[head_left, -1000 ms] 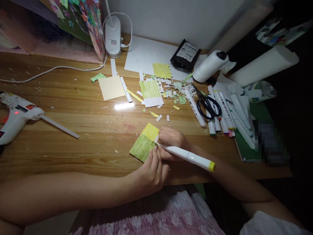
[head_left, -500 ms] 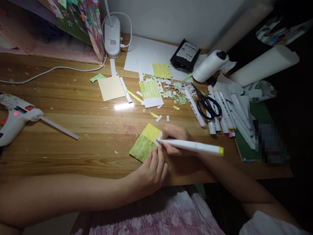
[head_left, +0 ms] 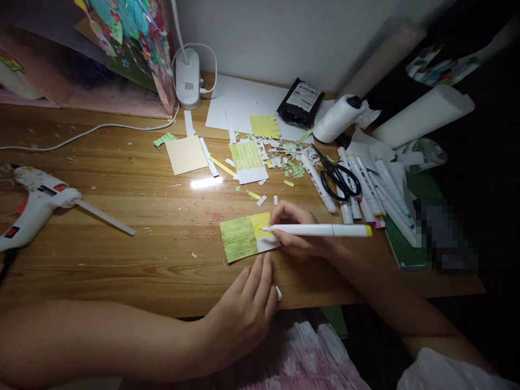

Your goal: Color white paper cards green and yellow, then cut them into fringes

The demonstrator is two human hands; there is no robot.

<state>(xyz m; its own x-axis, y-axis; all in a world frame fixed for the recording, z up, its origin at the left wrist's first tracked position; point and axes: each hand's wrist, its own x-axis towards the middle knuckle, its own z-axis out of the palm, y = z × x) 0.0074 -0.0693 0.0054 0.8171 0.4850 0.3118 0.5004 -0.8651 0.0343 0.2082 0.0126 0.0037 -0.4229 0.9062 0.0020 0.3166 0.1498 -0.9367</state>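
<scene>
My right hand (head_left: 298,230) grips a white marker (head_left: 320,230) with a yellow end, its tip over the yellow part of a small card (head_left: 238,241). One section of this card is olive green, another yellow, and a corner by my right hand is white. Just below the card's lower edge is my left hand (head_left: 247,309), fingers stretched forward. A small white piece, which looks like the marker's cap (head_left: 278,293), pokes out from between its fingers. Whether the left fingertips touch the card I cannot tell.
A glue gun (head_left: 44,200) lies at the left. Scissors (head_left: 341,181) and several markers (head_left: 365,184) are on the right. Paper scraps (head_left: 292,160), a striped green card (head_left: 247,162) and a cream square (head_left: 187,155) lie farther back, near a lamp base (head_left: 188,81).
The card has turned so its green part points left. My left fingers have come back from its edge toward me. The marker stays in my right hand. The camera view has shifted slightly.
</scene>
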